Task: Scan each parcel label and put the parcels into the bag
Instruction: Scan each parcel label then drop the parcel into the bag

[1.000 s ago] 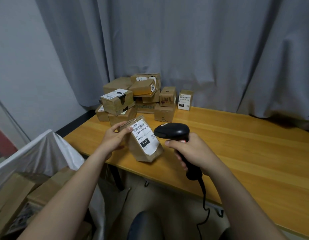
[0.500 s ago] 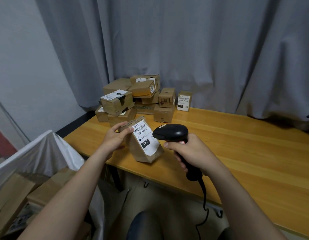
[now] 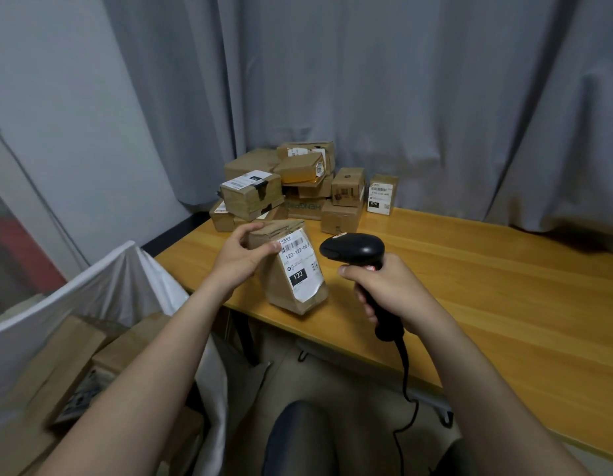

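Left hand (image 3: 241, 257) shifted further over parcel (image 3: 275, 288) top, gripping it. Parcel stands at table (image 3: 504, 286) near edge, label (image 3: 300, 269) facing person. Right hand (image 3: 391, 293) clenched round scanner (image 3: 353, 247) handle over table. Bag (image 3: 109, 286) left of table.

2 bare forearms (image 3: 154, 365), dark trousers (image 3: 298, 441).

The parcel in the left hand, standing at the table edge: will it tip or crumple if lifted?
Probably stiff: the parcel is cardboard, though its top looks creased. Likely light, since the left hand grips it by the top alone. Standing on end near the table edge, it may tip if released.
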The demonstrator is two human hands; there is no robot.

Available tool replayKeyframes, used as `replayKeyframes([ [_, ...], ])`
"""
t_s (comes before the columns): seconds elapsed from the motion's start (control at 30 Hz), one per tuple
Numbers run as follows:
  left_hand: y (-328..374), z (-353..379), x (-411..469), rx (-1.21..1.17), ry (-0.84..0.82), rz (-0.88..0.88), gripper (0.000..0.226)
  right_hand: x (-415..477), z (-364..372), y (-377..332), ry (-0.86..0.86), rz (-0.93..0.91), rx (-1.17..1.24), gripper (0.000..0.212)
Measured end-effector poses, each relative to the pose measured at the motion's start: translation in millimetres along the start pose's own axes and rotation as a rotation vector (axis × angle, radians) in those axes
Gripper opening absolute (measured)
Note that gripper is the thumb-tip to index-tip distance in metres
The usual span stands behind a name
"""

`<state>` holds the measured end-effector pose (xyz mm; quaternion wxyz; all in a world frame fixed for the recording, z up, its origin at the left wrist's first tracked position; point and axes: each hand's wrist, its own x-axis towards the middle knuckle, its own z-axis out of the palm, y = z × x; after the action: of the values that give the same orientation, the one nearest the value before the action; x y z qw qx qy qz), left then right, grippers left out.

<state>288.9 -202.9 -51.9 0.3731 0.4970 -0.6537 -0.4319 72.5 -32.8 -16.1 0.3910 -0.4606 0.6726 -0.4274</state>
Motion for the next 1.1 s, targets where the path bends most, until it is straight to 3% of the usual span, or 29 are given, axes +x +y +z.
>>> replayKeyframes([
  [0.33,23,-73,-83,0.201,0.186,0.218,0.101,-17,48,-6,-0.035,-0.047,0.057,0.026],
  [0.6,28,-135,-156,0.333,0.295,0.200,0.092,-47,91,-12,-0.145,-0.109,0.044,0.025],
  [0.97,-21,-170,-234,0.542,0.264,0.036,0.090,-78,138,11,-0.201,-0.126,0.081,0.027],
  [1.1,-41,-175,-252,0.645,0.136,0.031,0.087,-81,154,16,-0.220,-0.106,0.066,0.023],
])
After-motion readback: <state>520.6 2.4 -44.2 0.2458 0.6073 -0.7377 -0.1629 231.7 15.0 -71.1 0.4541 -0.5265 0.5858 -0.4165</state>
